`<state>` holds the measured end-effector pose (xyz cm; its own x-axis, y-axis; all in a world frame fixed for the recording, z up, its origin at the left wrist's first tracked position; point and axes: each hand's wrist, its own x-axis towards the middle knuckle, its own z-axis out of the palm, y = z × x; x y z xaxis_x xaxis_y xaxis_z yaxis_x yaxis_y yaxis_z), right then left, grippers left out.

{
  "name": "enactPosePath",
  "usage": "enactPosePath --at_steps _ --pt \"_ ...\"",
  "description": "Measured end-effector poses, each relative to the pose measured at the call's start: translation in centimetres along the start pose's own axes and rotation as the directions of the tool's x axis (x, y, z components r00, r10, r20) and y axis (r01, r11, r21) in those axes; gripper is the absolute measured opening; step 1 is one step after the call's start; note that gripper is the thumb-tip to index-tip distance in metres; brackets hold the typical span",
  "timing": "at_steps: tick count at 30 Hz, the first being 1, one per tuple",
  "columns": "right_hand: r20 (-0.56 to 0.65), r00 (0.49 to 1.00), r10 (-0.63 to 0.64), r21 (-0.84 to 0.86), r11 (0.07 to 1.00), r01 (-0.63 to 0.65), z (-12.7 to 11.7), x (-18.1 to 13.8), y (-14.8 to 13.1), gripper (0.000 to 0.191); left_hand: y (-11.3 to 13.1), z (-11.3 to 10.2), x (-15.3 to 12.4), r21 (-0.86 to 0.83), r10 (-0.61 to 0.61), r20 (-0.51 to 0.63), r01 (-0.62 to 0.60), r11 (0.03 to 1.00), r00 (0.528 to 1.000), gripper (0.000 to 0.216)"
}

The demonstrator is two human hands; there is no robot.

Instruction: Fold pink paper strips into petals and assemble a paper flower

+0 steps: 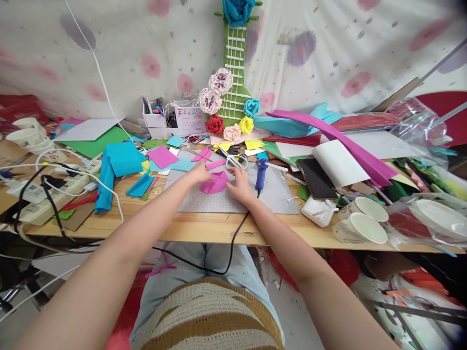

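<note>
A folded piece of magenta crepe paper (214, 183) lies over the grey cutting mat (197, 203), between my two hands. My left hand (198, 175) pinches its left edge, fingers closed. On the other side, my right hand (240, 185) has its thumb and bent fingers at the paper's right edge. Just beyond the right fingers are scissors (233, 158) with pale handles. A blue hot glue gun (260, 174) rests on the mat to the right, its black cord running down over the table edge. Pink paper strips (202, 154) lie beyond my left hand.
Behind the mat stands a green paper guitar (235, 63) with paper flowers. Blue crepe paper (124, 159) and a power strip (62, 187) lie left. On the right are a phone (316, 179), a white roll (339, 163) and paper cups (359, 227).
</note>
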<state>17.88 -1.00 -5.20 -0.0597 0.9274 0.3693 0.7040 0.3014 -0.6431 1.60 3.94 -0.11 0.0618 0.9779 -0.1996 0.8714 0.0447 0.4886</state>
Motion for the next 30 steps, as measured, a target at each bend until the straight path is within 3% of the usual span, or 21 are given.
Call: enactPosePath --at_steps 4,6,8,13,16,19,20,22,24,25,27,30 --pt "-0.028 1.000 0.007 0.042 0.999 -0.006 -0.1 0.3 0.7 0.042 1.0 0.6 0.5 0.105 -0.035 0.007 0.034 0.994 0.999 0.065" --pt "-0.036 0.999 0.002 0.049 0.999 0.000 -0.3 0.3 0.7 0.042 0.8 1.1 0.5 0.024 -0.019 0.002 0.019 1.000 1.000 0.058" --pt "-0.049 0.998 -0.027 0.045 0.999 0.029 -0.6 0.3 0.5 0.042 0.5 1.4 0.3 -0.158 -0.004 -0.035 -0.001 0.987 0.999 0.051" --pt "-0.011 0.967 -0.256 -0.057 0.965 0.255 -0.8 -0.4 -1.0 0.049 -0.4 2.2 -1.2 -0.676 -0.100 -0.153 -0.030 0.736 0.983 0.041" --pt "0.079 0.943 -0.324 -0.130 0.934 0.332 -0.4 -0.7 -1.9 0.042 -1.0 3.1 -2.4 -0.794 -0.170 -0.155 -0.020 0.608 0.973 0.038" --pt "0.162 0.935 -0.317 -0.214 0.913 0.346 0.3 -0.7 -2.1 0.020 -1.8 3.7 -3.5 -0.847 -0.178 -0.124 -0.011 0.531 0.976 0.041" --pt "0.186 0.931 -0.313 -0.236 0.906 0.352 0.4 -0.7 -2.0 0.014 -2.2 3.7 -3.8 -0.838 -0.165 -0.142 -0.030 0.546 0.976 0.043" --pt "0.219 0.925 -0.312 -0.264 0.893 0.364 0.6 -0.6 -1.9 0.010 -3.1 3.4 -4.5 -0.735 -0.090 -0.273 -0.147 0.662 0.958 0.052" --pt "0.228 0.924 -0.307 -0.278 0.889 0.364 0.6 -0.6 -1.9 0.010 -3.9 3.1 -5.1 -0.444 0.127 -0.457 -0.349 0.825 0.880 0.060" --pt "0.229 0.925 -0.302 -0.283 0.889 0.361 0.6 -0.7 -1.9 0.011 -4.2 3.0 -5.4 -0.266 0.260 -0.483 -0.423 0.866 0.836 0.059" --pt "0.231 0.928 -0.294 -0.290 0.889 0.354 0.6 -0.7 -2.0 0.011 -4.6 3.0 -5.7 0.004 0.447 -0.423 -0.492 0.871 0.788 0.047" --pt "0.226 0.930 -0.290 -0.276 0.897 0.347 0.6 -0.8 -2.0 0.011 -4.6 3.4 -5.6 0.149 0.492 -0.348 -0.471 0.870 0.798 0.019"
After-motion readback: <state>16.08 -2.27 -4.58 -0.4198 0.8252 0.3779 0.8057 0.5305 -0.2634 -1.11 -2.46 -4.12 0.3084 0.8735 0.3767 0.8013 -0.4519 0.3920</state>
